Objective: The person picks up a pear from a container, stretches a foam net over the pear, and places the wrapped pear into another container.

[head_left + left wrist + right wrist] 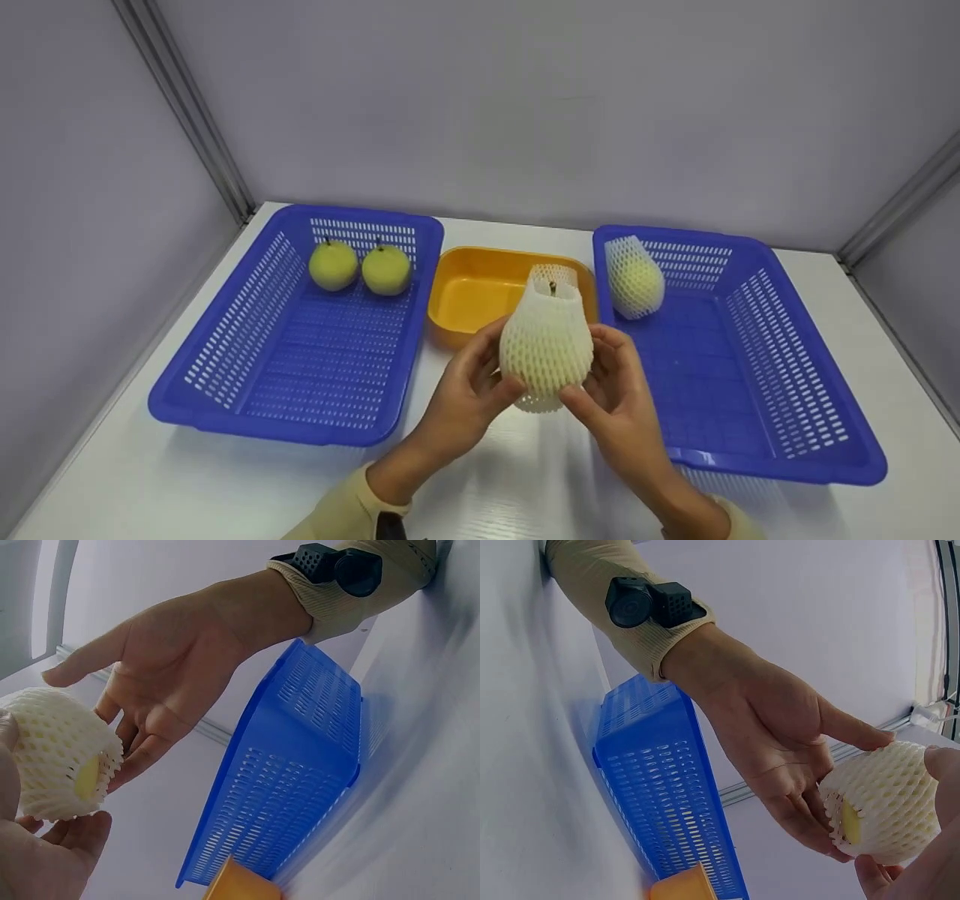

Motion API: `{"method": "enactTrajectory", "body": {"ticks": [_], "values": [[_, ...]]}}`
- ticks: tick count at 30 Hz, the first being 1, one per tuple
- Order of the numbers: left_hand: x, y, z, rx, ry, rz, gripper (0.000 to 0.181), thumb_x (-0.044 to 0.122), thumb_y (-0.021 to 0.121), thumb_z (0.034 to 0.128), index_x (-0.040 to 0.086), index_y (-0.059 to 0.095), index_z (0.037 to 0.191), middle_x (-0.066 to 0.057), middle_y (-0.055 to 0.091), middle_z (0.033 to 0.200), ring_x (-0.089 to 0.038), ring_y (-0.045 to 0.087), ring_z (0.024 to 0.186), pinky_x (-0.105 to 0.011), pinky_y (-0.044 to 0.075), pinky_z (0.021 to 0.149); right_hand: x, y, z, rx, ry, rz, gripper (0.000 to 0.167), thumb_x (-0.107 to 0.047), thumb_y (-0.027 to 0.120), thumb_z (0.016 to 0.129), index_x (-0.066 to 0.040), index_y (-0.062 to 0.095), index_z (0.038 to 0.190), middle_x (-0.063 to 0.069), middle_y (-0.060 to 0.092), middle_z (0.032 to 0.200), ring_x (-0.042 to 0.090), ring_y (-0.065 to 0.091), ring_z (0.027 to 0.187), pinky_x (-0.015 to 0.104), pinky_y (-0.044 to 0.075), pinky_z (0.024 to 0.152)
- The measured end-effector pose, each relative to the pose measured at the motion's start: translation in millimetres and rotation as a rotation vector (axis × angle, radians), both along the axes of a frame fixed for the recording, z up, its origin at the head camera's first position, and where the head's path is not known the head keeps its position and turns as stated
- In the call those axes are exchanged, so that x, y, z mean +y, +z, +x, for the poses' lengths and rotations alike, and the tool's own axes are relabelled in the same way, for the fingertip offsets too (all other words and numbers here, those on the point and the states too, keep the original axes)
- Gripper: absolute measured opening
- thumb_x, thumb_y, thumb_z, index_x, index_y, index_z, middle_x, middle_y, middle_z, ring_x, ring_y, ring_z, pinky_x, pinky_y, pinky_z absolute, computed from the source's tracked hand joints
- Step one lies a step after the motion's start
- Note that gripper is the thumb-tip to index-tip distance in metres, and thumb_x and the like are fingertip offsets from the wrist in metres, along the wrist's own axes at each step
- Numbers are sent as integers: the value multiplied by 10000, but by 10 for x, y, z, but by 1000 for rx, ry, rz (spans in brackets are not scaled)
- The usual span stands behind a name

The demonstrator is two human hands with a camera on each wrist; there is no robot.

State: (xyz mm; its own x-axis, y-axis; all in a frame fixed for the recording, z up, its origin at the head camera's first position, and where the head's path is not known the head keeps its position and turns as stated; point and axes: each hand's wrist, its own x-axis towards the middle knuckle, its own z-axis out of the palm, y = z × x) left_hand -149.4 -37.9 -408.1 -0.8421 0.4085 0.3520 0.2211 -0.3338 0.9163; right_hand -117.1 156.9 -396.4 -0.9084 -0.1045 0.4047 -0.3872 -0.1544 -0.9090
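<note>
Both hands hold a yellow-green pear (546, 352) in a white foam net, raised above the table's middle. My left hand (465, 397) grips its left side, with the thumb at the lower front. On the opposite side, my right hand (619, 397) holds it with thumb and fingers. The stem shows inside the net's open top. In the left wrist view, a yellow patch of the pear (88, 776) shows through the net's lower opening. Two bare pears (386, 270) lie in the left blue basket (315, 435). Another netted pear (636, 281) lies in the right blue basket (810, 469).
An orange bin (480, 292) stands between the baskets, partly hidden behind the held pear. All three containers stand on a white table (247, 487). Pale panels (510, 112) with metal frame strips enclose the back and sides.
</note>
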Motion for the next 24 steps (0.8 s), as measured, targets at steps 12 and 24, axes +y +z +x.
{"method": "enactTrajectory", "body": {"ticks": [12, 24], "values": [[-50, 33, 1, 70, 116, -37, 612, 337, 544, 1063, -63, 376, 1495, -208, 481, 1457, -303, 499, 1335, -364, 445, 1109, 1, 24, -25, -44, -85, 31, 469, 37, 649, 960, -21, 422, 1366, 170, 523, 1323, 265, 554, 1204, 301, 500, 1028], [-25, 12, -27, 15, 41, -41, 890, 501, 658, 934, -55, 314, 1537, -213, 421, 1536, -306, 439, 1403, -359, 403, 1142, -6, -13, -33, -48, -18, -16, 509, 42, 625, 973, 29, 379, 1418, 179, 472, 1441, 268, 504, 1326, 320, 451, 1098]]}}
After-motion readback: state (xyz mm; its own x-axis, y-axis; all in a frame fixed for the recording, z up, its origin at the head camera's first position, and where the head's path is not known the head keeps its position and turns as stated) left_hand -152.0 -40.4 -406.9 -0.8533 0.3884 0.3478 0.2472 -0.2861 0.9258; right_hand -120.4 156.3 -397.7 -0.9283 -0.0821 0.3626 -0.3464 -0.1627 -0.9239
